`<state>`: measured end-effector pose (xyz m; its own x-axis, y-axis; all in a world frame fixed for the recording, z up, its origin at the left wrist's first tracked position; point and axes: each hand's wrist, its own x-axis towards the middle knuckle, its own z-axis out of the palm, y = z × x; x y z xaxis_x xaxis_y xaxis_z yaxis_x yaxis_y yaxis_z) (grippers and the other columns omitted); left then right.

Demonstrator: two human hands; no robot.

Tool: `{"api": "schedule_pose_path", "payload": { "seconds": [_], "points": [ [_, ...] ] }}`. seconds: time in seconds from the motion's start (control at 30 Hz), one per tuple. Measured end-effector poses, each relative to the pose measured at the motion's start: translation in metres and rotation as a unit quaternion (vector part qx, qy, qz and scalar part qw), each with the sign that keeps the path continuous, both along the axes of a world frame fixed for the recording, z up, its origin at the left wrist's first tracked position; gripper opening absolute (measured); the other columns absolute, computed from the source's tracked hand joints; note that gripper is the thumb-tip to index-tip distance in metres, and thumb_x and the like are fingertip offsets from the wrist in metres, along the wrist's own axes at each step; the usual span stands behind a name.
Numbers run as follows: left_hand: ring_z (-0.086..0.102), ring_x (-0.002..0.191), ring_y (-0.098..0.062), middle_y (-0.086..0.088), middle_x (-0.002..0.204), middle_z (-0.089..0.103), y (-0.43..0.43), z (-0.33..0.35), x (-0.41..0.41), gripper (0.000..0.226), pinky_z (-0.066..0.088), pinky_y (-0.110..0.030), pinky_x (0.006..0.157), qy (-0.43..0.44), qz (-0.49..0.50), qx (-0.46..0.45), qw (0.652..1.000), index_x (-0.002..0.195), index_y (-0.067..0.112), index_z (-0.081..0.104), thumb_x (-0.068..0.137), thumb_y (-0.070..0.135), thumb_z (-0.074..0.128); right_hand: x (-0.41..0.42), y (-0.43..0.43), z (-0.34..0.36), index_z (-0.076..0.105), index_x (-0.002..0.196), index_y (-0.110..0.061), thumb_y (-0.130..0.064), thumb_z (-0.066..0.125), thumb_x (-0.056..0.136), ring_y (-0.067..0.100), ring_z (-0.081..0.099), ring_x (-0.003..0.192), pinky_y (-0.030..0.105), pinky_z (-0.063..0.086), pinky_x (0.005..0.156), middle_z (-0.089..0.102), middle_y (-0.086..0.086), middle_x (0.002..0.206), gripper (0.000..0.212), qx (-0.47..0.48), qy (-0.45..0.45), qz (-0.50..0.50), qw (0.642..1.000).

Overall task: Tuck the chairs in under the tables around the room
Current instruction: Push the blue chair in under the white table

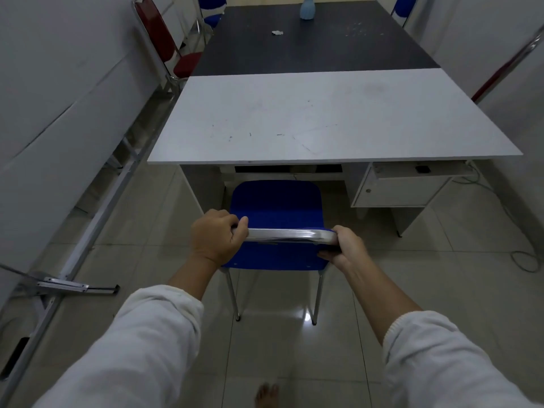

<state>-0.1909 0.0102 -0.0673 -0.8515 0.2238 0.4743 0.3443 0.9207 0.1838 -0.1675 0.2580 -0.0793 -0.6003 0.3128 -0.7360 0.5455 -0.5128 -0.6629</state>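
Hands (216, 235) (346, 250) grip blue chair (276, 207) backrest — seat facing white table (323, 116).

I see my left hand (216, 237) and right hand (347, 250) closed around the chrome top bar (290, 234) of the blue chair (276, 201). Its seat front is just beside the white tabletop (323, 119), near the edge. A blue vase (307, 7) stands on the dark tabletop (323, 45) behind.

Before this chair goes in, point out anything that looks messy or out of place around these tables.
A small crumpled white scrap lies loose on the dark table, near the blue vase. The white desk shows scuffs and pen-like marks. At the desk's right a cable trails on the floor.
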Motion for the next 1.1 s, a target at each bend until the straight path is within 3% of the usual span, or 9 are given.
{"api": "schedule_pose_path", "payload": {
  "seconds": [0.13, 0.23, 0.33, 0.5, 0.67, 0.8, 1.1],
  "points": [
    [0.046, 0.049, -0.012, 0.000, 0.053, 0.061, 0.002, -0.001, -0.042, 0.056, 0.030, -0.017, 0.044, -0.016, -0.003, 0.006, 1.000, 0.059, 0.012, 0.070, 0.090, 0.043, 0.035, -0.041, 0.004, -0.001, 0.052, 0.083, -0.012, -0.012, 0.049, 0.091, 0.030, 0.056, 0.096, 0.050, 0.051, 0.089, 0.055, 0.011, 0.089, 0.008, -0.006, 0.004, -0.010, 1.000],
    [0.044, 0.049, -0.012, 0.002, 0.050, 0.058, 0.004, 0.001, -0.072, 0.057, 0.020, -0.015, 0.042, -0.016, -0.004, -0.003, 1.000, 0.054, 0.014, 0.067, 0.090, 0.043, 0.035, -0.070, 0.005, 0.000, 0.051, 0.082, -0.011, -0.011, 0.048, 0.091, 0.031, 0.055, 0.099, 0.053, 0.050, 0.093, 0.056, 0.014, 0.095, 0.009, -0.004, 0.006, -0.013, 1.000],
    [0.049, 0.051, -0.015, 0.001, 0.051, 0.058, 0.009, 0.000, -0.097, 0.058, 0.022, -0.016, 0.042, -0.021, -0.008, -0.004, 1.000, 0.054, 0.014, 0.067, 0.091, 0.044, 0.034, -0.095, 0.011, -0.001, 0.050, 0.083, -0.011, -0.010, 0.048, 0.091, 0.032, 0.056, 0.102, 0.055, 0.050, 0.093, 0.055, 0.017, 0.108, 0.008, -0.005, 0.013, -0.016, 1.000],
    [0.051, 0.051, -0.017, 0.003, 0.050, 0.055, 0.021, 0.004, -0.136, 0.057, 0.014, -0.017, 0.044, -0.012, -0.011, 0.012, 1.000, 0.051, 0.015, 0.063, 0.091, 0.045, 0.036, -0.135, 0.025, 0.002, 0.052, 0.088, -0.011, -0.010, 0.050, 0.087, 0.034, 0.058, 0.107, 0.054, 0.053, 0.086, 0.056, 0.018, 0.113, 0.003, 0.003, 0.021, -0.016, 1.000],
    [0.043, 0.052, -0.012, 0.003, 0.052, 0.059, 0.033, 0.011, -0.165, 0.057, 0.012, -0.017, 0.046, -0.006, -0.008, 0.015, 1.000, 0.053, 0.017, 0.066, 0.090, 0.048, 0.035, -0.164, 0.036, 0.008, 0.052, 0.090, -0.012, -0.010, 0.049, 0.085, 0.035, 0.058, 0.109, 0.060, 0.049, 0.090, 0.057, 0.018, 0.115, 0.006, 0.002, 0.034, -0.015, 0.999],
    [0.045, 0.052, -0.013, 0.003, 0.053, 0.060, 0.033, 0.016, -0.180, 0.056, 0.017, -0.016, 0.046, 0.004, -0.009, 0.011, 1.000, 0.057, 0.016, 0.069, 0.090, 0.046, 0.035, -0.178, 0.034, 0.012, 0.051, 0.088, -0.012, -0.010, 0.049, 0.084, 0.033, 0.058, 0.103, 0.062, 0.047, 0.092, 0.056, 0.017, 0.110, 0.005, -0.007, 0.037, -0.024, 0.999],
    [0.048, 0.048, -0.016, 0.002, 0.049, 0.056, 0.035, 0.009, -0.170, 0.049, 0.015, -0.012, 0.046, 0.022, 0.003, 0.029, 0.999, 0.050, 0.015, 0.061, 0.088, 0.041, 0.043, -0.171, 0.042, 0.009, 0.048, 0.081, -0.011, -0.006, 0.047, 0.085, 0.025, 0.052, 0.087, 0.048, 0.046, 0.097, 0.051, 0.011, 0.089, 0.007, -0.045, 0.014, 0.015, 0.999]
  ]
}}
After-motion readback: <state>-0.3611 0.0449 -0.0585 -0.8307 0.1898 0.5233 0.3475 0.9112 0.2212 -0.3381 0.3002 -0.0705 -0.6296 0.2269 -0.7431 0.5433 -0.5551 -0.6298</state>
